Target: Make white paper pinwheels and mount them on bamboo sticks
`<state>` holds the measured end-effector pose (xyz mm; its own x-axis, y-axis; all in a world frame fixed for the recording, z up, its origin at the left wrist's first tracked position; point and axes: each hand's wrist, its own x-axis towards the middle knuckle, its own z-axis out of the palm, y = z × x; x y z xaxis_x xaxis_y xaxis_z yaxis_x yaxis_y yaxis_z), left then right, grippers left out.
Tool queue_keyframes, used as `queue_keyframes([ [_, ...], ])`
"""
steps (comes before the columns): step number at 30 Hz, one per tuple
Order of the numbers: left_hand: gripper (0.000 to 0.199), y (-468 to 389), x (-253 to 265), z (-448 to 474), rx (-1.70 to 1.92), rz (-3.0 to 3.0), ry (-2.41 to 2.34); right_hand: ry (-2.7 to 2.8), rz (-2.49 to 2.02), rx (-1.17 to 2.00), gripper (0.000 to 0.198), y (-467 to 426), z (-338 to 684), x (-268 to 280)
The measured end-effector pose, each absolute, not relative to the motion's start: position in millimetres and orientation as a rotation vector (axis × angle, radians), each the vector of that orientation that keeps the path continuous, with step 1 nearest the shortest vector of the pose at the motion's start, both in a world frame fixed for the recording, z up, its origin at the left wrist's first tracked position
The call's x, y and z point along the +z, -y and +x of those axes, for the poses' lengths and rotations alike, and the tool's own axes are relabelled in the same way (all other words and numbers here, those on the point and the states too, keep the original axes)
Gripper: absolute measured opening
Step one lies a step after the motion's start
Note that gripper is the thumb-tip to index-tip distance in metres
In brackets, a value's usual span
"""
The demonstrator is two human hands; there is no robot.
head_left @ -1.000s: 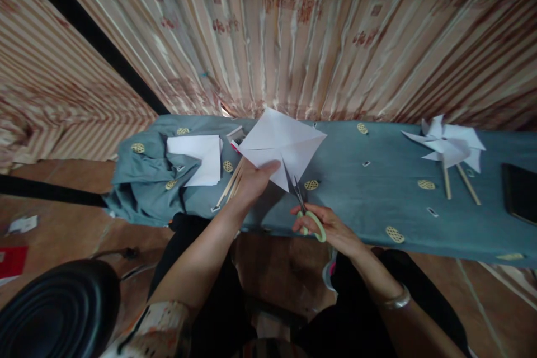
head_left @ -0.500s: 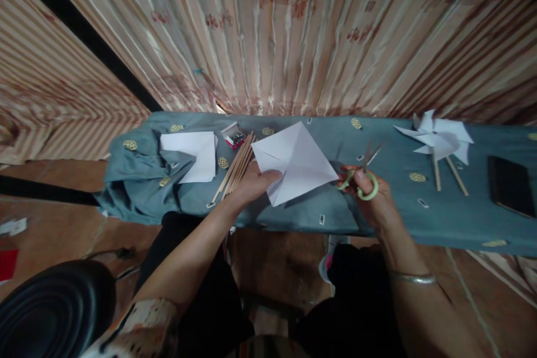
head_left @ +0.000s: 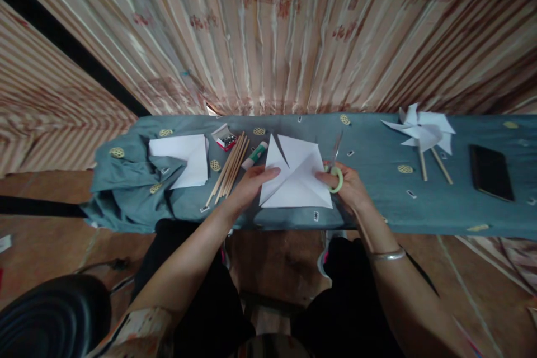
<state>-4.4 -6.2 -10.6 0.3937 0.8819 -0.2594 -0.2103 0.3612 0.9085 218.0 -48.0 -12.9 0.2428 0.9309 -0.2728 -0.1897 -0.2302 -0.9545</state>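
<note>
A white paper square [head_left: 296, 182] with cuts running in from its corners and crease lines across it is held over the bench. My left hand [head_left: 254, 182] pinches its left edge, thumb on top. My right hand [head_left: 346, 184] has a pair of scissors [head_left: 337, 179] with pale green handles hooked on its fingers, blades pointing away from me. The thumb of that hand also rests on the paper's right edge. Close beyond my left hand lie a glue stick [head_left: 255, 155] and a bundle of thin wooden sticks [head_left: 230, 170].
On the blue-green cloth [head_left: 369, 210], a stack of white paper [head_left: 195, 162] and a small open box of pins [head_left: 225, 140] lie left. Paper pinwheels [head_left: 428, 128] on sticks and a dark phone-like object [head_left: 490, 172] lie right. A curtain [head_left: 268, 39] hangs behind.
The paper has turned and now lies squarer to me, a cut gaping at its upper left. My right hand has moved left with the scissors and taken the paper's right edge. The glue stick has come into view.
</note>
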Motion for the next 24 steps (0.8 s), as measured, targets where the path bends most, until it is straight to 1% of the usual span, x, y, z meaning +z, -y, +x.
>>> queue_keyframes([
  [2,0.049,4.9,-6.1,-1.9,0.908,0.795,-0.785,0.633,-1.311,1.173,0.038,43.2,216.3,-13.4],
  [4,0.053,5.9,-2.7,1.7,0.910,0.697,-0.718,0.527,-1.233,1.104,0.034,37.3,213.1,-14.6],
  [8,0.051,11.2,-4.3,13.6,0.885,0.624,-0.669,0.481,-1.194,1.008,0.031,26.0,201.2,-19.9],
  [11,0.044,11.1,-11.9,25.7,0.913,0.647,-0.731,0.515,-1.190,0.992,0.032,20.5,189.1,-24.2],
  [18,0.041,-7.4,-26.8,33.3,1.183,0.686,-0.945,0.631,-1.271,1.105,0.039,13.7,168.9,-23.5],
  [21,0.040,-13.4,-24.0,22.4,1.278,0.718,-0.948,0.690,-1.320,1.137,0.047,14.8,167.3,-22.9],
  [24,0.045,-17.6,-17.9,10.2,1.350,0.765,-1.011,0.750,-1.315,1.200,0.057,22.1,165.7,-21.8],
])
